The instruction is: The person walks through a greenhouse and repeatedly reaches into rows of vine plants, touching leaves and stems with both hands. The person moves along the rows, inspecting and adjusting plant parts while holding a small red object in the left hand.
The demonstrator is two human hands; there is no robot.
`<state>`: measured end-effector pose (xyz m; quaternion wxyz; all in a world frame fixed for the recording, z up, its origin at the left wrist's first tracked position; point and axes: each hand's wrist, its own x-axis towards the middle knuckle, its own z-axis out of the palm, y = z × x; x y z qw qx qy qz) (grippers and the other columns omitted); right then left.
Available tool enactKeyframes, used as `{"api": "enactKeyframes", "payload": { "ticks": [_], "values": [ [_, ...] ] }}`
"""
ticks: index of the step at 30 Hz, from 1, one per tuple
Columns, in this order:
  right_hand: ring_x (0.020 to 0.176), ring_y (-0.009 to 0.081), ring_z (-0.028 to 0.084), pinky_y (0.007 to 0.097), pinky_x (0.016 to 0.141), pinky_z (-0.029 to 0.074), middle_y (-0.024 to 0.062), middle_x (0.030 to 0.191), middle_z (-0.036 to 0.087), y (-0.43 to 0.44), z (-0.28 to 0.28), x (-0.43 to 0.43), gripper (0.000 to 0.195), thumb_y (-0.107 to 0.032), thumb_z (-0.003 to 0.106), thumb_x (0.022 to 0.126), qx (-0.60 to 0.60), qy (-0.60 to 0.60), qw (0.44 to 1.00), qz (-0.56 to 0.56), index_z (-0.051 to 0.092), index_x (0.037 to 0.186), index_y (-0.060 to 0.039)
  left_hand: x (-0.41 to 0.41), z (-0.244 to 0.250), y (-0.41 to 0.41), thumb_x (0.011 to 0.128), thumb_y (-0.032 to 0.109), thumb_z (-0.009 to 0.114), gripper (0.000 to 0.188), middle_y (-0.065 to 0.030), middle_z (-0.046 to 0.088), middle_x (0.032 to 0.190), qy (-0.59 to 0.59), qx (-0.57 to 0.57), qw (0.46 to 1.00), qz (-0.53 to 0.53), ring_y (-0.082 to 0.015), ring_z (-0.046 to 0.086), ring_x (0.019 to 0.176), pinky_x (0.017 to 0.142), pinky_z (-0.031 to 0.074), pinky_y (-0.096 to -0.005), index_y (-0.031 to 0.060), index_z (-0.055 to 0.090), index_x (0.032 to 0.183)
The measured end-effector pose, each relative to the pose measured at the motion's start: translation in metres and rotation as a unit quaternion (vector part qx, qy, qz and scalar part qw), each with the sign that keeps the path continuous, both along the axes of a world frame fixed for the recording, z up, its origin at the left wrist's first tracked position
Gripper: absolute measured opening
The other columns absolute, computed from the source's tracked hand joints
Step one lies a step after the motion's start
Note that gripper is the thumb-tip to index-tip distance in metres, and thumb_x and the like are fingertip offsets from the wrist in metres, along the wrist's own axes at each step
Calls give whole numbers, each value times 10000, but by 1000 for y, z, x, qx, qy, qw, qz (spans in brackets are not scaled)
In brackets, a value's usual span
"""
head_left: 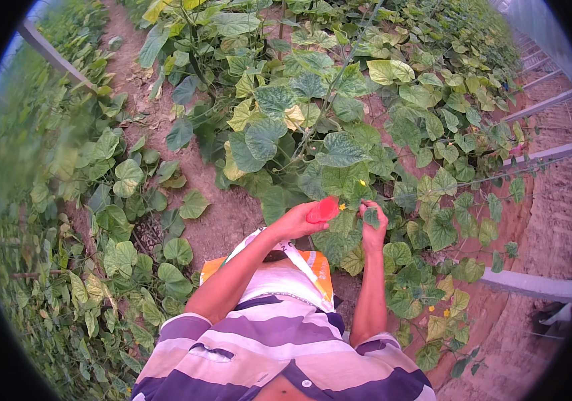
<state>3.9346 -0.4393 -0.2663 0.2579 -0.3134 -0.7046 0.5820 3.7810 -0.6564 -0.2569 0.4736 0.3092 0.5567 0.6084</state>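
Before me cucumber vines [343, 149] with broad green leaves climb along a thin line. My left hand [298, 220] is closed around a bright red object [323, 210], perhaps a plastic cup or bottle; its exact kind cannot be told. Just right of it is a small yellow flower [342, 206]. My right hand [373, 220] is raised among the leaves, its thumb and fingertips pinched together on a thin stem, with a small leaf [371, 217] lying against the fingers. A white and orange sack [322, 273] hangs at my waist, below both hands.
Bare soil [208, 225] runs between the vine rows. More vines [125, 265] stand along the left. Grey posts slant in at the upper left [57, 57] and right [541, 153]. A pale beam [536, 286] lies at the lower right, and a wire crosses the leaves on the right.
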Motion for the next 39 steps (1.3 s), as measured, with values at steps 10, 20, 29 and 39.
{"api": "enactKeyframes", "payload": {
  "ticks": [10,20,29,39],
  "values": [
    [1016,169,683,331,813,573,69,1094,729,12,-3,38,135,-30,759,964,-181,16,975,129,697,1084,-31,4,-33,10,898,215,829,520,-78,739,1116,123,-35,991,-27,-149,653,999,921,532,-349,29,634,1343],
    [760,159,690,326,718,565,56,954,745,12,57,-2,209,-157,759,987,-186,-143,921,311,751,1093,23,13,-30,0,810,238,848,421,-211,741,1020,246,-78,966,3,-410,707,962,840,548,-452,30,691,1140],
    [715,122,681,319,663,531,66,828,708,-2,66,-28,283,-230,761,987,-63,-270,898,341,715,946,46,26,-72,-1,800,264,836,475,-157,724,1165,262,-70,960,61,-419,620,1087,965,507,-487,105,683,1220],
    [762,134,682,298,691,550,67,902,732,3,53,-9,182,-150,742,1000,-98,-175,942,271,739,1056,23,30,-49,5,816,236,837,438,-205,752,1049,230,-62,967,94,-426,708,998,892,553,-480,78,705,1203]
  ]
}}
